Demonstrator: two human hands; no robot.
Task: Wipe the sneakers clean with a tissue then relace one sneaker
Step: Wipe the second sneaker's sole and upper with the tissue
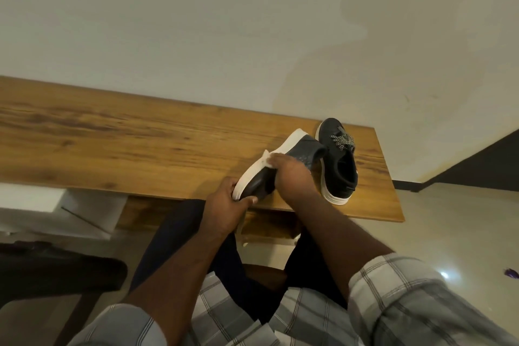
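Two hands | left hand grips tilted sneaker | right hand presses tissue

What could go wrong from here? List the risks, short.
1. The left hand grips only one end of the tilted sneaker, near the table edge. A hard wipe from the right hand could twist it loose onto the floor.
2. The tissue looks small and crumpled, so it may tear or slip.
3. The second sneaker sits very close and could get knocked.
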